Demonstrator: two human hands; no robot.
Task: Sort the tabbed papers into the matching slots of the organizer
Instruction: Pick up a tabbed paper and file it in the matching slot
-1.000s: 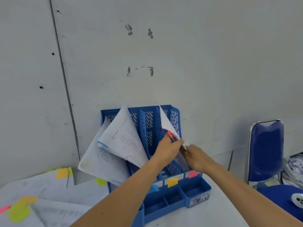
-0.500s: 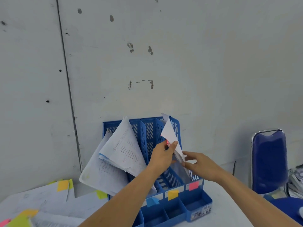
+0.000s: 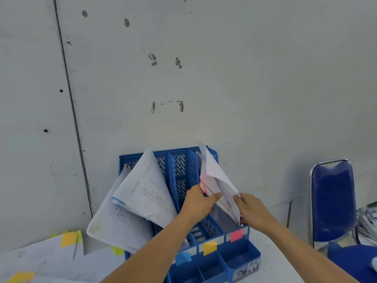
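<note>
Room to move: a blue perforated plastic organizer [image 3: 180, 170] backs against the grey wall [image 3: 224, 78]; leaning white sheets [image 3: 142, 193] spill out of its left slot.
Held paper: white printed sheets with a pink tab [image 3: 216, 178], tilted in the right slot behind the pink label [image 3: 236, 235].
Left hand [image 3: 199, 203]: pinches the sheets at the tab.
Right hand [image 3: 252, 209]: grips their lower edge.
Surface: white table [image 3: 273, 264], with loose yellow-tabbed papers [image 3: 40, 254] at left.
Room: blue padded metal chair [image 3: 333, 199] at right.

Your fixed reference is the blue padded chair [image 3: 332, 201], chrome-framed and upright. Behind it and running left of it is a grey wall [image 3: 244, 78], scuffed and pitted. A dark vertical seam [image 3: 71, 103] lies far left of the chair. A white table [image 3: 275, 270] sits below-left of the chair.
</note>
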